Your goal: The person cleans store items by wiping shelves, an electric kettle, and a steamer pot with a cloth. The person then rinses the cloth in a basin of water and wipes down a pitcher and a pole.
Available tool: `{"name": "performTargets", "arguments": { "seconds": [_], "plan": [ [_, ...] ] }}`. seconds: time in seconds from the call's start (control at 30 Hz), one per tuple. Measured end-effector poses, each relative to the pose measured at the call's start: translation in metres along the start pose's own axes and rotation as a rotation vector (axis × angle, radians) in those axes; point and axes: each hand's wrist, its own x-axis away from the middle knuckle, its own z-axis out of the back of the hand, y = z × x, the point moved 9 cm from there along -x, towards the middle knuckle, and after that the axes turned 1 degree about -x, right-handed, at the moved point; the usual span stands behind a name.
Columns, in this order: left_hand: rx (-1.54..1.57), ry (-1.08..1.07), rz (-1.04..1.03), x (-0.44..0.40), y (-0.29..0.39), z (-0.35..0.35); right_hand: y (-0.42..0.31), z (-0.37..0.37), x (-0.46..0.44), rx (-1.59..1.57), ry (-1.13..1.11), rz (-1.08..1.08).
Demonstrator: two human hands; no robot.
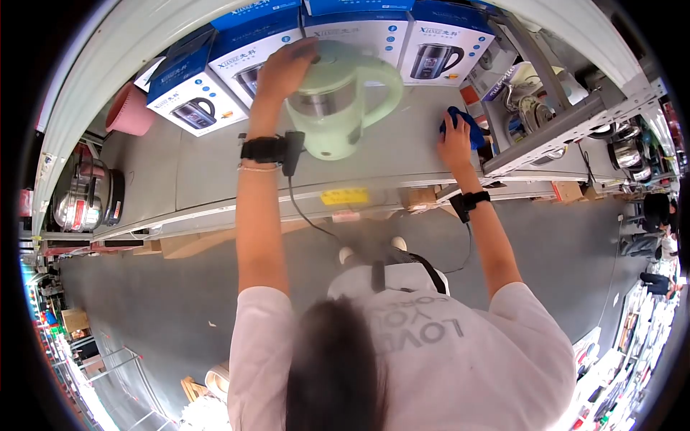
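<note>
A light green electric kettle (pixel 327 133) stands on the grey shelf (pixel 208 169), its handle pointing right and a see-through band round its upper body. My left hand (pixel 282 70) grips it at the top left, with the fingers curled over the lid edge. Further right, my right hand (pixel 456 141) is closed on a bunched blue cloth (pixel 474 131), which rests against the shelf surface near a metal upright. The undersides of both hands are hidden.
Boxed kettles (pixel 244 54) line the back of the shelf. A pink pot (pixel 131 109) and a steel kettle (pixel 75 205) are at the left. A slotted metal post (pixel 568 129) borders the right side, with steel cookware (pixel 532 111) behind it. A yellow label (pixel 344 196) marks the front edge.
</note>
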Motion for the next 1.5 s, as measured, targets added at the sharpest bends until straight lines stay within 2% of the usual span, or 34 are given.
{"name": "performTargets", "arguments": {
  "seconds": [0.03, 0.13, 0.2, 0.27, 0.37, 0.47, 0.57, 0.6, 0.63, 0.67, 0.73, 0.77, 0.83, 0.9, 1.0, 1.07, 1.1, 1.13, 1.23, 1.33, 1.43, 1.5],
  "plan": [
    [0.089, -0.047, 0.003, 0.0, -0.009, -0.002, -0.005, 0.004, -0.005, -0.087, -0.001, -0.032],
    [0.134, -0.028, 0.047, 0.017, -0.018, 0.001, -0.052, -0.019, 0.021, -0.431, -0.352, -0.283],
    [0.025, 0.023, 0.029, 0.022, -0.008, 0.008, -0.135, -0.01, 0.054, -0.418, -0.34, 0.157],
    [0.015, 0.025, 0.047, 0.022, -0.012, 0.006, -0.194, -0.018, 0.082, -0.574, -0.267, 0.386],
    [0.008, 0.033, 0.016, 0.023, -0.01, 0.007, -0.254, -0.007, 0.077, -0.646, -0.286, 0.662],
    [0.086, 0.038, -0.028, 0.027, -0.015, 0.011, -0.245, 0.012, 0.061, -0.556, -0.27, 0.695],
    [0.202, -0.008, 0.033, 0.029, -0.027, 0.008, -0.164, -0.01, 0.035, -0.292, -0.263, 0.532],
    [0.243, -0.019, 0.061, 0.032, -0.035, 0.008, -0.114, -0.01, 0.03, -0.193, -0.036, 0.442],
    [0.158, 0.027, 0.003, 0.035, -0.03, 0.009, -0.084, 0.014, 0.021, -0.135, 0.048, 0.305],
    [0.055, 0.078, -0.052, 0.037, -0.019, 0.01, -0.051, 0.013, 0.014, -0.044, 0.067, 0.245],
    [-0.061, 0.159, -0.09, 0.04, 0.008, 0.008, 0.026, -0.015, 0.007, 0.04, -0.039, -0.156],
    [-0.071, 0.122, -0.05, 0.038, 0.016, 0.006, 0.024, -0.012, 0.013, 0.128, 0.09, -0.1],
    [-0.047, 0.085, -0.024, 0.036, 0.017, 0.011, -0.013, -0.013, 0.02, 0.208, -0.035, -0.151],
    [0.01, 0.072, -0.052, 0.037, 0.015, 0.006, -0.063, -0.022, 0.036, 0.16, -0.125, -0.042],
    [-0.339, 0.409, -0.091, 0.054, 0.032, 0.025, -0.143, -0.011, 0.065, -0.194, -0.156, 0.264],
    [-0.277, 0.523, -0.139, 0.066, 0.042, 0.041, -0.163, -0.009, 0.069, -0.357, -0.236, 0.408],
    [-0.244, 0.584, -0.169, 0.082, 0.049, 0.052, -0.151, -0.008, 0.063, -0.406, -0.298, 0.318],
    [-0.212, 0.645, -0.196, 0.103, 0.055, 0.062, -0.133, -0.003, 0.06, -0.369, -0.26, 0.286],
    [-0.123, 0.727, -0.035, 0.184, 0.028, 0.063, -0.051, 0.005, 0.047, -0.257, -0.143, 0.172],
    [-0.187, 0.717, 0.316, 0.293, -0.02, 0.053, 0.017, 0.013, 0.048, -0.065, -0.041, 0.087],
    [-0.246, 0.72, 0.654, 0.431, -0.075, 0.03, 0.014, 0.017, 0.06, -0.121, -0.227, 0.036],
    [0.067, 0.803, 0.94, 0.515, -0.094, 0.016, -0.015, 0.017, 0.068, -0.228, -0.387, 0.058]
  ]
}}
